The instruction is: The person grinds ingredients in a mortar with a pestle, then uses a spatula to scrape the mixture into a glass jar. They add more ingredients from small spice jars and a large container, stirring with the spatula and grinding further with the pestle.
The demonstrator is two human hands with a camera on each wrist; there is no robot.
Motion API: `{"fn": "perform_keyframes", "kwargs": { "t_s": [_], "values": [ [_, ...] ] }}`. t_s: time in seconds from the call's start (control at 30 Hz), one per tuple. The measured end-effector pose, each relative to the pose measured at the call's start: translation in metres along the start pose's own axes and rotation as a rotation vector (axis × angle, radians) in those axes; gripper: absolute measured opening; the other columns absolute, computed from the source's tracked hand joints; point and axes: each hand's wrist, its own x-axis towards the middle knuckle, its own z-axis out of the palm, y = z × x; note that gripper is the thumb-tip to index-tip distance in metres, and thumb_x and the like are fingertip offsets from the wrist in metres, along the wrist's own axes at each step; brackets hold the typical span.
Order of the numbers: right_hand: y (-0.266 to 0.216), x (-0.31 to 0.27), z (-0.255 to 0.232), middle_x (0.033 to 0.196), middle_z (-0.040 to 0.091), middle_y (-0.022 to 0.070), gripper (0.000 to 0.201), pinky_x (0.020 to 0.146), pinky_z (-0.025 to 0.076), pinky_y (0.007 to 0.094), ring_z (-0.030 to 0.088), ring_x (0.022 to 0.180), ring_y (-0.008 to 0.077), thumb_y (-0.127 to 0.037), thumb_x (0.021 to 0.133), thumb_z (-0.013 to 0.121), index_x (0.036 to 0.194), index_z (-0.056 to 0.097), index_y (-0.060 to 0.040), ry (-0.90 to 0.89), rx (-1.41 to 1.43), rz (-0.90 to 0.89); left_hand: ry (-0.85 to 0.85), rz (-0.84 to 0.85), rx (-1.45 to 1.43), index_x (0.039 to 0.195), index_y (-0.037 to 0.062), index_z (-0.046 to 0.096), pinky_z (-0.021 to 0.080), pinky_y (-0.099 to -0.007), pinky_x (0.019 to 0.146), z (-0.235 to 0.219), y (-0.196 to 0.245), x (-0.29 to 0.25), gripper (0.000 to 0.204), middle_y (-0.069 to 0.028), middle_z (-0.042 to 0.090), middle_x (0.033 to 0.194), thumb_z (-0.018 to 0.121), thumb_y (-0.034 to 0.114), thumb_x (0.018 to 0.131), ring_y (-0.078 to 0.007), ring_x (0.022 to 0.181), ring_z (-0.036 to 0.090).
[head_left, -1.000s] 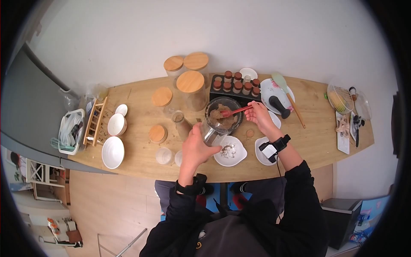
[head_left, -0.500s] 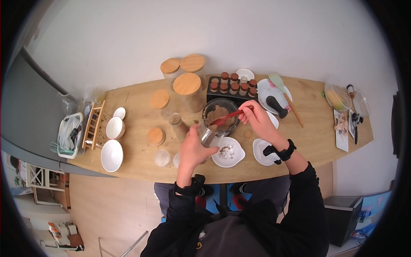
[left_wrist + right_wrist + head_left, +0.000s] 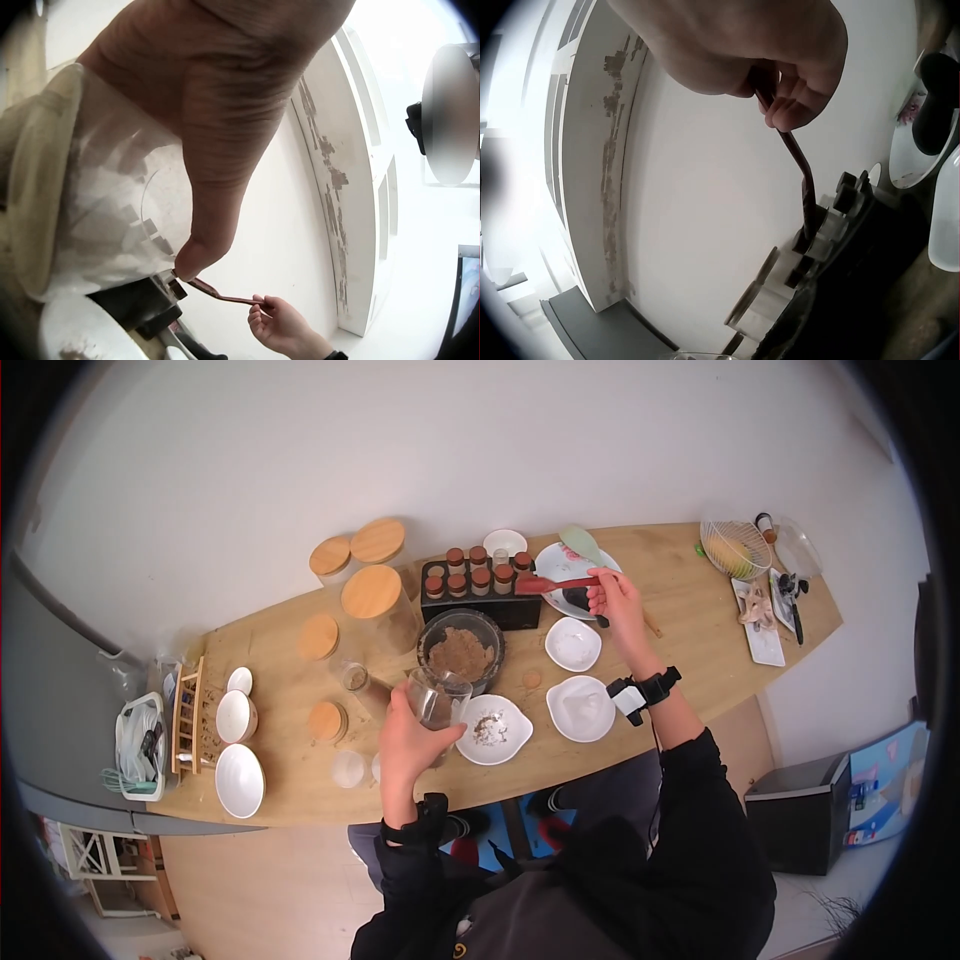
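Observation:
My left hand [image 3: 412, 748] holds a clear glass jar [image 3: 438, 705], thumb and fingers around its wall, between the dark bowl and a white spouted bowl [image 3: 510, 732]. Through the left wrist view, the jar [image 3: 112, 202] looks see-through with a thick rim. In my right hand [image 3: 618, 610], fingers pinch the handle of a red spatula [image 3: 545, 584]. Its head overlaps the spice rack in the head view and appears edge-on in the right wrist view. Brown powder [image 3: 460, 654] lies in the dark bowl [image 3: 491, 628]. White and brown bits lie in the spouted bowl.
A black rack [image 3: 500, 611] of small brown-capped jars stands behind the dark bowl. Wooden-lidded jars [image 3: 373, 593] and a powder-filled glass bottle [image 3: 366, 686] are left. Two white bowls [image 3: 582, 710] and a flowered plate [image 3: 552, 565] with a black pestle [image 3: 576, 598] are right.
My right hand has lifted the red spatula out of the dark bowl, up and to the right. The left hand keeps its hold on the jar. The head view has shifted.

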Motion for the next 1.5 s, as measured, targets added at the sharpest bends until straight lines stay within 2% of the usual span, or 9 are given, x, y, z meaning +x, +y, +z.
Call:
{"fn": "perform_keyframes", "kwargs": {
  "t_s": [0.2,0.4,0.5,0.7,0.9,1.0,1.2,1.4,1.5],
  "values": [
    [0.030,0.012,-0.021,0.079,0.059,0.0036,0.028,0.062,0.050,0.0239,0.056,0.067,0.0105,-0.024,0.094,0.052,0.106,0.061,-0.0004,0.209,0.226,0.165,-0.007,0.009,0.032,0.129,-0.0022,0.039,0.047,-0.0380,0.089,-0.001,-0.002,0.000,0.095,-0.0234,0.056,0.116,0.084,0.034,0.053,-0.0343,0.107,0.057],
    [0.051,0.012,-0.023,0.082,0.059,0.0047,0.027,0.064,0.051,0.0247,0.056,0.071,0.0111,-0.022,0.093,0.052,0.109,0.059,-0.0014,0.395,0.346,0.198,-0.008,-0.004,0.059,0.128,-0.0013,0.040,0.047,-0.0381,0.088,-0.002,-0.002,-0.003,0.093,-0.0234,0.056,0.115,0.083,0.034,0.054,-0.0348,0.105,0.058],
    [0.061,0.009,-0.019,0.085,0.060,0.0058,0.026,0.066,0.052,0.0244,0.058,0.072,0.0113,-0.020,0.094,0.053,0.109,0.059,-0.0013,0.390,0.311,0.205,-0.013,-0.006,0.043,0.128,-0.0017,0.039,0.047,-0.0384,0.088,-0.001,-0.003,-0.003,0.094,-0.0237,0.056,0.115,0.083,0.034,0.054,-0.0349,0.106,0.058],
    [0.069,0.008,-0.010,0.092,0.063,0.0087,0.033,0.066,0.053,0.0236,0.060,0.075,0.0115,-0.021,0.094,0.054,0.116,0.057,0.0036,0.241,0.002,0.094,0.033,0.049,-0.058,0.129,-0.0029,0.038,0.046,-0.0384,0.090,-0.001,-0.006,-0.010,0.094,-0.0256,0.055,0.118,0.084,0.031,0.054,-0.0358,0.110,0.057],
    [0.075,0.006,0.002,0.088,0.065,0.0098,0.037,0.059,0.052,0.0223,0.060,0.065,0.0110,-0.020,0.093,0.055,0.120,0.054,0.0067,0.169,-0.145,0.058,0.028,0.043,-0.068,0.130,-0.0045,0.035,0.045,-0.0382,0.092,-0.008,-0.006,-0.013,0.096,-0.0262,0.055,0.119,0.084,0.029,0.055,-0.0358,0.112,0.056],
    [0.075,0.007,0.004,0.087,0.066,0.0101,0.038,0.057,0.052,0.0220,0.060,0.063,0.0108,-0.016,0.092,0.056,0.121,0.052,0.0078,0.115,-0.190,0.107,0.021,0.045,-0.074,0.130,-0.0048,0.035,0.045,-0.0376,0.092,-0.012,-0.002,-0.015,0.095,-0.0267,0.055,0.118,0.084,0.028,0.055,-0.0355,0.111,0.056],
    [0.077,0.006,0.003,0.087,0.066,0.0103,0.040,0.058,0.052,0.0220,0.062,0.066,0.0110,-0.009,0.087,0.058,0.124,0.050,0.0059,0.038,-0.224,0.168,-0.022,0.014,-0.133,0.130,-0.0057,0.033,0.045,-0.0374,0.091,-0.014,0.006,-0.015,0.095,-0.0275,0.055,0.118,0.084,0.027,0.056,-0.0342,0.111,0.056],
    [0.062,-0.007,-0.009,0.087,0.066,0.0089,0.034,0.058,0.052,0.0225,0.063,0.068,0.0117,-0.009,0.086,0.057,0.119,0.054,0.0009,-0.077,-0.209,0.217,0.008,0.050,-0.097,0.130,-0.0070,0.033,0.046,-0.0381,0.090,-0.007,0.001,-0.004,0.096,-0.0281,0.055,0.117,0.084,0.025,0.055,-0.0356,0.110,0.056],
    [0.051,-0.004,-0.029,0.090,0.066,0.0076,0.032,0.057,0.052,0.0231,0.063,0.069,0.0109,-0.008,0.086,0.056,0.118,0.056,-0.0017,-0.088,-0.301,0.125,0.050,0.088,-0.106,0.129,-0.0050,0.036,0.046,-0.0366,0.089,-0.004,-0.002,-0.004,0.093,-0.0249,0.057,0.113,0.084,0.024,0.055,-0.0312,0.105,0.058]
  ]
}}
